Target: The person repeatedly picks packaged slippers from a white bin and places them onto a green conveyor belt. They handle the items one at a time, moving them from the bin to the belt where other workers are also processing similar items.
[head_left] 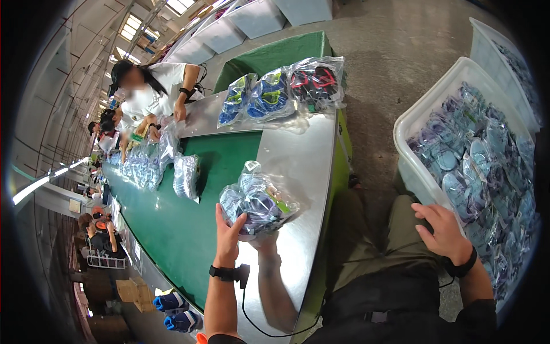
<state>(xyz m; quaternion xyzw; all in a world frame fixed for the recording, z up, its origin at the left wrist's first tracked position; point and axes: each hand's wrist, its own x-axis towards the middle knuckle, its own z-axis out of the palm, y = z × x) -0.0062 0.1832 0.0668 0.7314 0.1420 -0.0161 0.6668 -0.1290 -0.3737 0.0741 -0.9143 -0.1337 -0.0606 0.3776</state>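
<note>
My left hand grips a clear plastic bag with a pair of light blue and purple sandals in it, above the metal end of the conveyor table. A green label shows on the bag's right side. My right hand is empty, its fingers apart and partly bent, over my right thigh and beside a large white bin. Many similar bagged sandals fill that bin. A single bagged pair lies on the green belt beyond my left hand.
Bagged blue and black-red shoes lie on the table's far corner, before a green bin. A co-worker stands by a row of bagged shoes on the belt. Blue shoes sit at the lower left. Another filled bin stands behind the white one.
</note>
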